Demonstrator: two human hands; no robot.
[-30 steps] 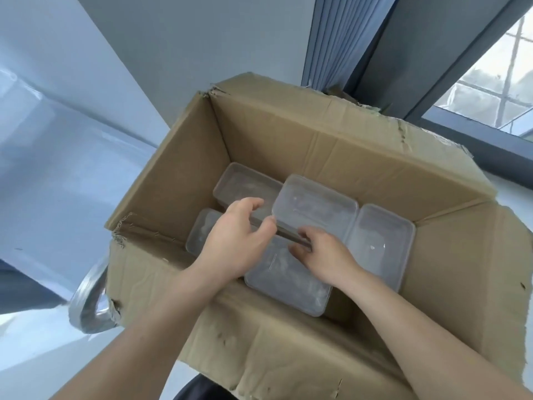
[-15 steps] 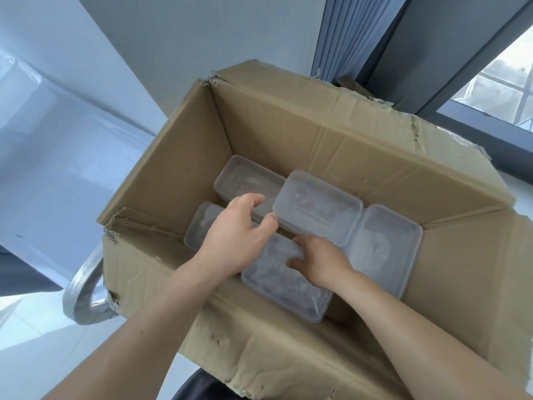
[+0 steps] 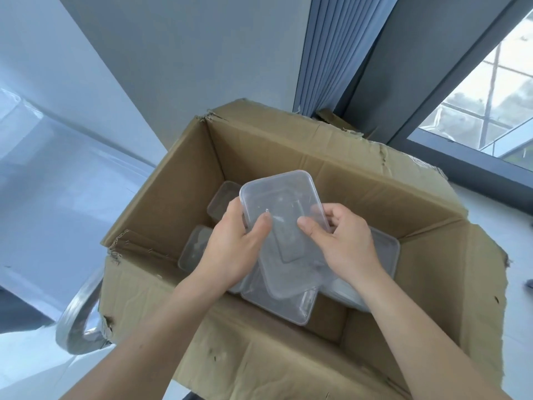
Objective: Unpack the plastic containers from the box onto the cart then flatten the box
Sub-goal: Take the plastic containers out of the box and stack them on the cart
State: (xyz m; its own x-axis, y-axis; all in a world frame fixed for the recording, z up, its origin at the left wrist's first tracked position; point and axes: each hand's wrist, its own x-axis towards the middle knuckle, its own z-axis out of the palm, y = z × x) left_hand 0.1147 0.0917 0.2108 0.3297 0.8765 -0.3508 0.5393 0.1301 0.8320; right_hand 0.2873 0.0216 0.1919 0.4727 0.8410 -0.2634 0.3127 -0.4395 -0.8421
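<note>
Grey wall (image 3: 173,67), blue curtain (image 3: 326,53), window (image 3: 490,111) behind box (image 3: 288,151).

Both hands (image 3: 232,249) (image 3: 350,246) around clear, perhaps lidded container (image 3: 284,209) over box (image 3: 288,157)

Both bare forearms reached forward, converging. The left hand (image 3: 230,249) and right hand (image 3: 346,243) gripped opposite sides of a clear container (image 3: 281,197), thumbs on its upper face.
</note>
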